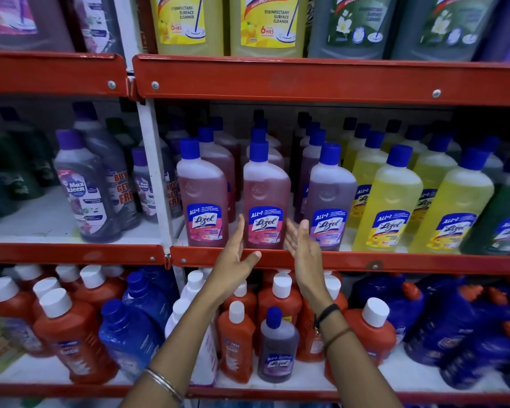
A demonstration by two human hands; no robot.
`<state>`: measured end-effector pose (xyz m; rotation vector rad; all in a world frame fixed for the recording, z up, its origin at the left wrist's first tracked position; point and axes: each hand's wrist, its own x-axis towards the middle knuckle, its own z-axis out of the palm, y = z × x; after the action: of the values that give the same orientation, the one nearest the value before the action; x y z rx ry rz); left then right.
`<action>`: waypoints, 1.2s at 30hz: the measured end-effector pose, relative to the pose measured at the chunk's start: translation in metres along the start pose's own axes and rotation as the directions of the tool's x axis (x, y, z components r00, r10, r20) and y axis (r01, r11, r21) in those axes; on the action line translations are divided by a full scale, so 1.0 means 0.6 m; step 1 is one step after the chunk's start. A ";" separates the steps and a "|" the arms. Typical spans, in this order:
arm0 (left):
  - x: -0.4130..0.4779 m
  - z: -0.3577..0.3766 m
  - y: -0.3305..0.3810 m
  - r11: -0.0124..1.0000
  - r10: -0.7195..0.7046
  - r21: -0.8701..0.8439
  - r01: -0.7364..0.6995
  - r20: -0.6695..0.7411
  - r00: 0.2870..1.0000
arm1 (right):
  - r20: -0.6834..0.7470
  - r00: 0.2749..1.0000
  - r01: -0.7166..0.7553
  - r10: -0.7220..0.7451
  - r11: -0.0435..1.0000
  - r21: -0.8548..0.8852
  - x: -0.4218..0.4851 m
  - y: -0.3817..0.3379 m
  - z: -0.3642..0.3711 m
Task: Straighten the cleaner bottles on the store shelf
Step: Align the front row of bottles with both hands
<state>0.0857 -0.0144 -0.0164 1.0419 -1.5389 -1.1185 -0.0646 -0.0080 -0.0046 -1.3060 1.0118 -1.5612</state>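
Observation:
A pink cleaner bottle [265, 198] with a blue cap stands upright at the front of the middle shelf [365, 262]. My left hand [233, 254] is just left of its base and my right hand [302, 245] just right of it. Both hands are open with palms facing the bottle, close to it but holding nothing. Another pink bottle [203, 195] stands to the left and a purple bottle [330, 198] to the right, both upright with labels forward. Rows of like bottles run back behind them.
Yellow bottles [386, 201] fill the shelf further right, dark purple ones [83, 187] the left bay. A white upright post [156, 172] divides the bays. The upper red shelf edge [306, 81] hangs above. Red, blue and white bottles crowd the lower shelf [277, 393].

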 end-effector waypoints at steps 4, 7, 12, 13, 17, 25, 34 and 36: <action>-0.007 0.015 0.008 0.998 0.048 -0.029 -0.050 -0.052 0.997 | 0.026 1.000 0.008 -0.009 1.000 0.018 -0.003 -0.007 -0.006; -0.023 0.046 0.019 0.978 0.196 0.006 -0.207 -0.347 0.917 | -0.147 0.976 0.168 -0.163 0.986 0.021 -0.021 -0.006 -0.020; -0.028 0.135 0.038 0.907 0.418 0.116 -0.404 -0.345 0.840 | -0.424 0.832 0.368 -0.357 0.928 -0.058 -0.016 -0.001 -0.101; -0.022 0.150 0.037 0.926 0.377 0.082 -0.368 -0.263 0.888 | -0.391 0.865 0.326 -0.315 0.945 -0.040 -0.010 -0.001 -0.114; 0.008 0.181 0.028 0.979 0.200 0.050 -0.196 -0.099 0.975 | -0.162 0.975 0.142 -0.150 0.988 -0.058 0.010 0.011 -0.149; 0.027 0.177 0.020 0.997 0.083 0.003 -0.083 -0.033 0.996 | -0.043 0.996 0.086 -0.084 0.996 0.036 0.010 -0.009 -0.175; 0.022 0.194 0.024 0.990 0.137 -0.019 -0.143 -0.174 0.975 | -0.057 0.995 0.088 -0.087 0.996 0.010 0.005 -0.017 -0.185; 0.017 0.210 0.024 0.978 0.206 0.044 -0.203 -0.326 0.923 | -0.144 0.970 0.200 -0.198 0.980 -0.005 -0.004 -0.018 -0.198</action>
<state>-0.0406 0.0012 -0.0188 0.9915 -1.3481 -0.7493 -0.1828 0.0055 -0.0109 -1.3372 0.9832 -1.8319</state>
